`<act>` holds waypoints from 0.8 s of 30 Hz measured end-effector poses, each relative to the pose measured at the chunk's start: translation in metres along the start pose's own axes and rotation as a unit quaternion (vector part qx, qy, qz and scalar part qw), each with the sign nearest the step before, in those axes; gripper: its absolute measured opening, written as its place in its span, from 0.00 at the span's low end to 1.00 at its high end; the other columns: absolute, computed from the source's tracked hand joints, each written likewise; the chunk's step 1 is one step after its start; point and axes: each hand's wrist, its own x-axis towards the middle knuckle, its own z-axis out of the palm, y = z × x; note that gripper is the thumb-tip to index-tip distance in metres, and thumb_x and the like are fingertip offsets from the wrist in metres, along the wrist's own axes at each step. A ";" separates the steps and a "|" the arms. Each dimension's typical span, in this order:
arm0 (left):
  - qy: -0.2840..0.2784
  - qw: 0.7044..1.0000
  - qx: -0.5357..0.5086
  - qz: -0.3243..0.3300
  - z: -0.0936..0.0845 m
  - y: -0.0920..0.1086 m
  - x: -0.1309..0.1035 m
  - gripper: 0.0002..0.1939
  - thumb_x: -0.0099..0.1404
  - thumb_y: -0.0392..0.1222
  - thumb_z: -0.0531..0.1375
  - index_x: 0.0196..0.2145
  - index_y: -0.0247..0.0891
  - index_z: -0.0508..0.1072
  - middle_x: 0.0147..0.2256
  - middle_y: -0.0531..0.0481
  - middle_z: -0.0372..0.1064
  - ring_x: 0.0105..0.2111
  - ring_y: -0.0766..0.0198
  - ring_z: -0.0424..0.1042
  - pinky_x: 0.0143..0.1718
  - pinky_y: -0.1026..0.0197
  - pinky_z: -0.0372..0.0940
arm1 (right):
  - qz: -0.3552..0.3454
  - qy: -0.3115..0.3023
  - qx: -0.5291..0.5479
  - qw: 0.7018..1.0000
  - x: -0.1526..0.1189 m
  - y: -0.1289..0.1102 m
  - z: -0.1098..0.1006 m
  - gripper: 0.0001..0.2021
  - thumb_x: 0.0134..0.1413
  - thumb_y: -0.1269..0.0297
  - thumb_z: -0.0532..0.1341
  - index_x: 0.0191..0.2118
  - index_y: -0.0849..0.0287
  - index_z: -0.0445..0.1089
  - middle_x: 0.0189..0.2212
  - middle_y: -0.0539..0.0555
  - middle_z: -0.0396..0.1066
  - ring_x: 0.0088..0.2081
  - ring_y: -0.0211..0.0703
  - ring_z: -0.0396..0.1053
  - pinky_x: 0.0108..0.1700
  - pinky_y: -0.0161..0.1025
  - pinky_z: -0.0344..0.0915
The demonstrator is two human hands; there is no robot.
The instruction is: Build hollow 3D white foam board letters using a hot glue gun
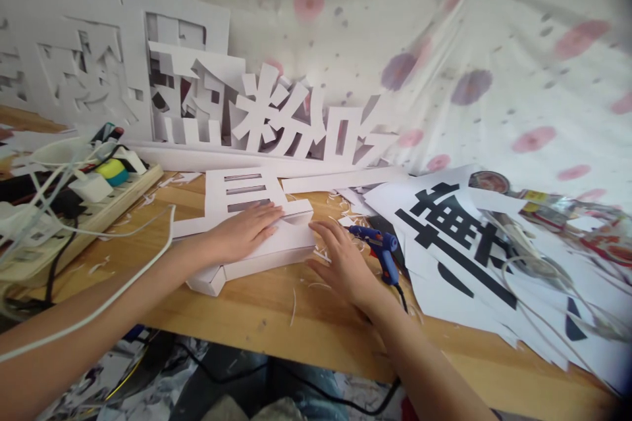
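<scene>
A white three-dimensional letter form (pixel 276 243), with folded side walls and slots cut through its upper part, lies on the wooden table before me. My left hand (pixel 249 229) rests flat on its top face, fingers stretched out and pointing right. At its right end is my right hand (pixel 340 258), fingers spread and curved, the fingertips close to the edge; whether they touch it I cannot tell. Just right of that hand a blue glue gun (pixel 379 248) lies on the table, its black cord running off the front edge.
Cut-out white characters (pixel 276 112) stand along the back against a spotted curtain (pixel 439 72). A power strip (pixel 93 187) with plugs and white cables lies left. Printed paper sheets (pixel 444 289) and plastic packets (pixel 577 223) cover the right. White scraps are scattered over the table (pixel 237 316).
</scene>
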 end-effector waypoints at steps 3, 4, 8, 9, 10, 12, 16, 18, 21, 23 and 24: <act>-0.002 1.000 0.003 0.004 0.000 -0.001 -0.001 0.25 0.71 0.45 0.41 0.62 0.36 0.54 0.64 0.49 0.49 0.65 0.62 0.42 0.65 0.56 0.40 | 0.006 -0.029 0.039 0.999 0.008 0.011 0.015 0.27 0.50 0.73 0.62 0.57 0.59 0.58 0.52 0.63 0.63 0.54 0.53 0.61 0.54 0.55 0.62; 0.000 1.000 0.004 0.008 0.001 -0.002 -0.001 0.25 0.71 0.46 0.40 0.62 0.37 0.54 0.64 0.49 0.49 0.65 0.62 0.42 0.64 0.56 0.40 | 0.008 -0.032 0.048 0.998 0.009 0.013 0.018 0.26 0.50 0.73 0.62 0.56 0.59 0.59 0.52 0.63 0.63 0.54 0.52 0.62 0.54 0.54 0.62; 0.006 1.000 0.000 0.018 0.002 -0.005 -0.002 0.25 0.71 0.46 0.40 0.62 0.38 0.54 0.64 0.49 0.49 0.65 0.60 0.42 0.64 0.53 0.42 | 0.010 -0.034 0.069 0.997 0.011 0.018 0.020 0.23 0.51 0.72 0.61 0.54 0.58 0.62 0.51 0.62 0.64 0.53 0.51 0.63 0.54 0.54 0.62; 0.006 1.000 -0.001 0.020 0.002 -0.005 -0.002 0.25 0.71 0.46 0.41 0.62 0.37 0.55 0.64 0.48 0.50 0.65 0.60 0.42 0.64 0.53 0.42 | 0.010 -0.033 0.073 0.997 0.011 0.018 0.019 0.23 0.52 0.72 0.61 0.54 0.58 0.62 0.51 0.62 0.64 0.53 0.51 0.63 0.54 0.53 0.62; 0.007 1.000 -0.002 0.022 0.002 -0.005 -0.002 0.25 0.71 0.46 0.41 0.62 0.36 0.55 0.64 0.47 0.50 0.65 0.60 0.42 0.64 0.53 0.41 | 0.012 -0.033 0.077 0.996 0.011 0.018 0.019 0.22 0.52 0.72 0.61 0.54 0.58 0.62 0.51 0.62 0.64 0.53 0.51 0.64 0.54 0.53 0.62; 0.013 0.999 -0.001 0.031 0.003 -0.005 -0.002 0.25 0.71 0.46 0.41 0.62 0.36 0.55 0.63 0.47 0.50 0.65 0.60 0.43 0.65 0.53 0.40 | 0.016 -0.031 0.086 0.996 0.011 0.017 0.018 0.22 0.52 0.71 0.61 0.54 0.57 0.63 0.51 0.61 0.65 0.52 0.51 0.64 0.54 0.53 0.62; 0.027 0.999 0.001 0.042 0.004 -0.006 -0.002 0.24 0.71 0.46 0.40 0.62 0.38 0.56 0.63 0.49 0.51 0.65 0.62 0.45 0.65 0.54 0.40 | 0.012 -0.026 0.098 0.995 0.010 0.017 0.017 0.21 0.54 0.71 0.60 0.54 0.55 0.64 0.51 0.60 0.65 0.52 0.51 0.64 0.54 0.53 0.63; 0.026 0.999 0.002 0.037 0.005 -0.006 -0.002 0.25 0.71 0.46 0.41 0.61 0.36 0.56 0.63 0.48 0.52 0.64 0.61 0.45 0.65 0.54 0.40 | 0.006 -0.026 0.104 0.994 0.009 0.017 0.017 0.20 0.54 0.71 0.60 0.54 0.54 0.65 0.50 0.60 0.65 0.52 0.50 0.64 0.54 0.52 0.63; 0.030 0.999 0.010 0.034 0.006 -0.006 -0.001 0.25 0.71 0.46 0.41 0.61 0.35 0.57 0.63 0.47 0.52 0.64 0.61 0.46 0.65 0.53 0.40 | 0.008 -0.030 0.109 0.994 0.008 0.018 0.017 0.19 0.55 0.71 0.60 0.53 0.53 0.66 0.50 0.59 0.65 0.52 0.49 0.64 0.53 0.51 0.63; 0.037 0.998 0.018 0.038 0.008 -0.006 -0.001 0.24 0.71 0.46 0.41 0.61 0.35 0.57 0.62 0.47 0.53 0.64 0.61 0.47 0.65 0.53 0.40 | 0.008 -0.029 0.109 0.994 0.007 0.018 0.018 0.19 0.55 0.71 0.60 0.53 0.53 0.67 0.50 0.59 0.64 0.52 0.49 0.64 0.53 0.50 0.64; 0.040 0.998 0.023 0.040 0.008 -0.005 -0.001 0.24 0.71 0.46 0.42 0.61 0.35 0.57 0.62 0.46 0.53 0.64 0.61 0.47 0.65 0.53 0.40 | 0.007 -0.028 0.108 0.994 0.007 0.018 0.018 0.19 0.55 0.71 0.60 0.53 0.53 0.67 0.51 0.60 0.64 0.52 0.49 0.64 0.53 0.50 0.64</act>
